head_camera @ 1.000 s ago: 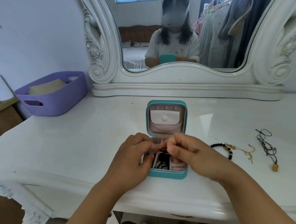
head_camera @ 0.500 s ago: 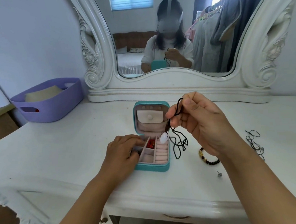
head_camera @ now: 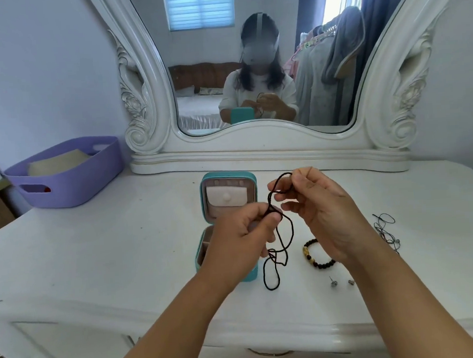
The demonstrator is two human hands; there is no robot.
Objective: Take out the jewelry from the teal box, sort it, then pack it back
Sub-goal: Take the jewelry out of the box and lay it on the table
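Both of your hands were pinching the black cord necklace [head_camera: 281, 231]: your right hand [head_camera: 317, 207] held its upper loop between thumb and fingers, and your left hand [head_camera: 241, 234] pinched it lower down. You held it in the air above the tabletop [head_camera: 123, 255], just right of the teal box [head_camera: 227, 185], and its loose loops hung down toward the surface.

The teal box stood open, lid upright, with a pale snap pouch in the lid lining. Your left hand covered most of the tray, so its contents could not be judged.

To the right of the box, a dark beaded bracelet [head_camera: 317, 254] lay on the tabletop, with two small studs [head_camera: 333, 283] nearer the front edge. A second thin cord necklace [head_camera: 385, 230] lay further right, well apart from the box.

A purple basket [head_camera: 72, 189] sat at the left rear corner holding a beige folded item. The mirror base [head_camera: 270, 157] ran along the back. Bare tabletop lay left of the box and along the front edge.
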